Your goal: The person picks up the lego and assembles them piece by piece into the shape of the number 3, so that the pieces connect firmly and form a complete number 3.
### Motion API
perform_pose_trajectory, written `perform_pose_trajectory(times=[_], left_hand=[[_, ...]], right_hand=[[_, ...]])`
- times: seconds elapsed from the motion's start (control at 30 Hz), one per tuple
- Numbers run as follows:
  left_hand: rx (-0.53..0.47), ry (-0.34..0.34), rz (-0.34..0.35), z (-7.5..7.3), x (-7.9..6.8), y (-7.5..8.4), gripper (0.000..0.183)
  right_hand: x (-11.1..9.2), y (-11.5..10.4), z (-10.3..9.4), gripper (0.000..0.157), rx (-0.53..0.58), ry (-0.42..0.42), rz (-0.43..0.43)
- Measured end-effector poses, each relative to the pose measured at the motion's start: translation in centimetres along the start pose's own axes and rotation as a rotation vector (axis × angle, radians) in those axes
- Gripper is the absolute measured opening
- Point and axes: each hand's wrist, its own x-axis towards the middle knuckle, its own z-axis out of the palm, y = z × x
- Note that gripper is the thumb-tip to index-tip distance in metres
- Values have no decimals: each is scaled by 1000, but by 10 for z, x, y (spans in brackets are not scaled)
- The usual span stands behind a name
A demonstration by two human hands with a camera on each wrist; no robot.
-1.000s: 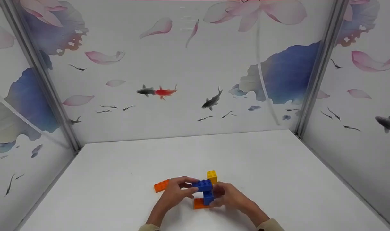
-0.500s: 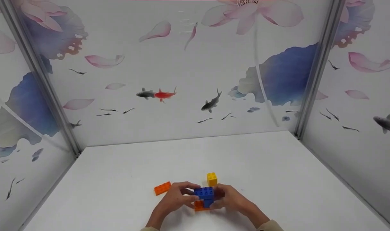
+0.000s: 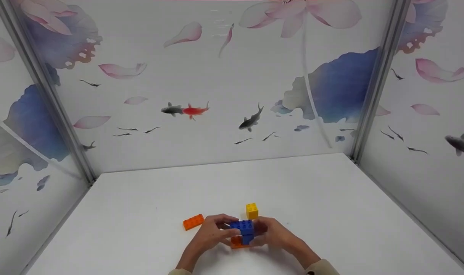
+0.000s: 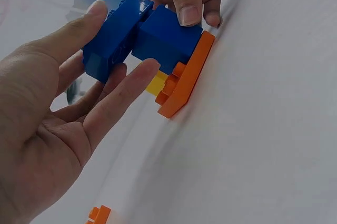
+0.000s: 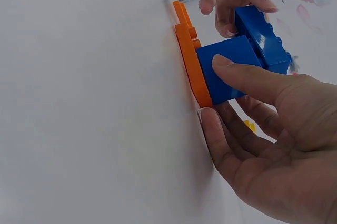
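Note:
My left hand (image 3: 209, 233) pinches a long blue toy brick (image 3: 245, 226) between thumb and fingers. That brick sits on top of a smaller blue brick (image 3: 248, 240), reaching out to its left. In the left wrist view it looks slightly tilted, with a thin gap; I cannot tell whether the studs are pressed in. The smaller blue brick stands on one end of a flat orange brick (image 4: 190, 77), whose bare studs show beside it. With thumb and fingers, my right hand (image 3: 276, 233) grips the smaller blue brick, one fingertip near the orange brick's end.
Behind the hands stands a yellow brick (image 3: 252, 211). Left of my left hand lies a loose orange brick (image 3: 194, 222). All rest on a white table (image 3: 159, 194), enclosed at the back and sides by printed panels (image 3: 216, 149) with metal corner posts.
The long blue brick has come down in my left hand to meet the smaller blue brick. My right hand keeps its hold in nearly the same place.

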Motion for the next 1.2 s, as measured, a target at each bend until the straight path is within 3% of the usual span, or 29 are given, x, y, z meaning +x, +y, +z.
perform_pose_trajectory(times=[0.3, 0.57, 0.97, 1.2], left_hand=[[-26, 12, -7, 2, 0, 0, 42], [-20, 7, -57, 4, 1, 7, 38], [-38, 2, -7, 0, 2, 7, 39], [-44, -6, -36, -2, 1, 1, 40]], right_hand=[[2, -1, 0, 45, -4, 2, 18], [3, 1, 0, 45, -42, 18, 33], [1, -2, -2, 48, 19, 3, 22], [1, -2, -1, 47, -3, 3, 35]])
